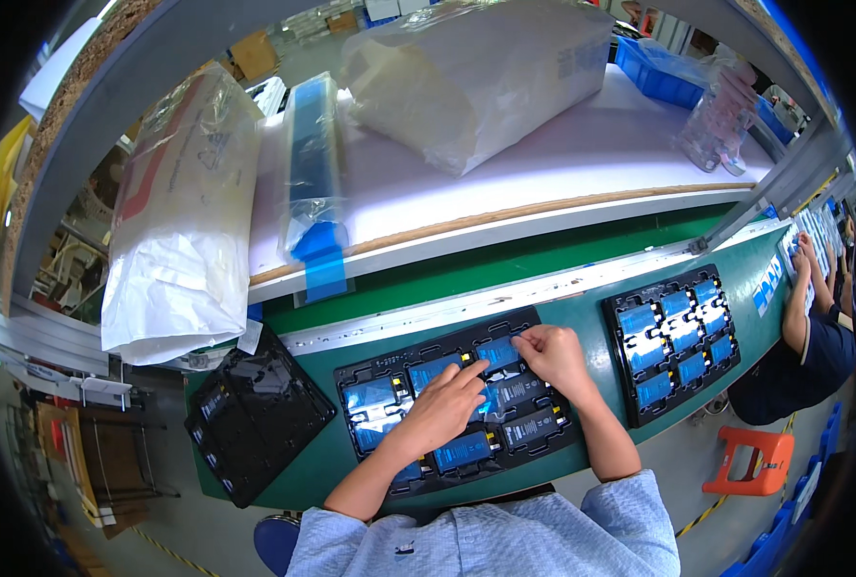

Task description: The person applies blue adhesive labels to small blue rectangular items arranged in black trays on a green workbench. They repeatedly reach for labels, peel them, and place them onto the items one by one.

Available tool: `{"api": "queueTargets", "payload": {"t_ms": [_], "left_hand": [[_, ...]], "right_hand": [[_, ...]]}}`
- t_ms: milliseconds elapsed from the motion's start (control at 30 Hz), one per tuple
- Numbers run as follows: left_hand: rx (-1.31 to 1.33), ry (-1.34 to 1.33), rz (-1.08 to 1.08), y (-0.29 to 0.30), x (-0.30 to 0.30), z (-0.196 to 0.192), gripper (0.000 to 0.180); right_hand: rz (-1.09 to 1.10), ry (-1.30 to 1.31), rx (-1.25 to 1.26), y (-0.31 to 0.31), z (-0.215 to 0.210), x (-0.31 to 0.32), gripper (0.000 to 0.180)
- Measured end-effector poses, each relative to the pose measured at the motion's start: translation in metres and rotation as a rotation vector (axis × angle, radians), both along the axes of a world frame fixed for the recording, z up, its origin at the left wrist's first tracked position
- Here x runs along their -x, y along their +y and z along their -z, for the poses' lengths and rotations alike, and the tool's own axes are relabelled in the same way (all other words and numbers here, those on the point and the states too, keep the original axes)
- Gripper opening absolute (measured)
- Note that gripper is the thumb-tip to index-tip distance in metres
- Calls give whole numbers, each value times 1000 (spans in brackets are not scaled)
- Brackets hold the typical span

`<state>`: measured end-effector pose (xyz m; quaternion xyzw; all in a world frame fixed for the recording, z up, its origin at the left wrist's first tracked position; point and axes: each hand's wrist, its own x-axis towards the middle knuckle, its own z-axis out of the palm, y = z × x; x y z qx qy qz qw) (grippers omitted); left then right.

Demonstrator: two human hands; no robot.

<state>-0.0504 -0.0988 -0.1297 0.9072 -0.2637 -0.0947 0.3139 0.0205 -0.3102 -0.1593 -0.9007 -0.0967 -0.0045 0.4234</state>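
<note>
I have the right hand (555,358) pinched closed at the blue-faced pack (497,354) in the black tray (390,364) on the bench (590,332), any hold hidden; the left hand (442,404) extends fingers beside it, grip indeterminate; steady the pack lightly, work its edge slowly.

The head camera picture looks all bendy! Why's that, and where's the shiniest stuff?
In the head view, the shelf's front edge curves and the corners go black, because it's a fisheye camera; also in the head view, white glare covers some blue packs in the right-hand tray; and in the head view, both hands (left hand, right hand) look fairly clear.
</note>
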Motion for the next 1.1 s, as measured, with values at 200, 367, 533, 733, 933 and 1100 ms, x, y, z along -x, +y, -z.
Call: {"api": "queueTargets", "payload": {"t_ms": [200,367,533,733,933,1100], "left_hand": [[192,27,-119,3,4,-1,19],[416,342,-303,7,29,-17,17],[605,445,-308,-2,59,-15,17],[530,448,-363,-4,80,-10,17],[522,339,-424,-10,82,-11,22],[488,337,-466,-8,84,-14,23]], "right_hand": [[111,-322,285,8,-27,19,23],[-263,117,-288,-8,-30,59,26],[-446,285,-341,-11,-28,104,22],[-343,128,-362,-4,-26,126,22],[-334,-17,-320,-8,-30,131,20],[-264,171,-335,-23,-37,127,16]]}}
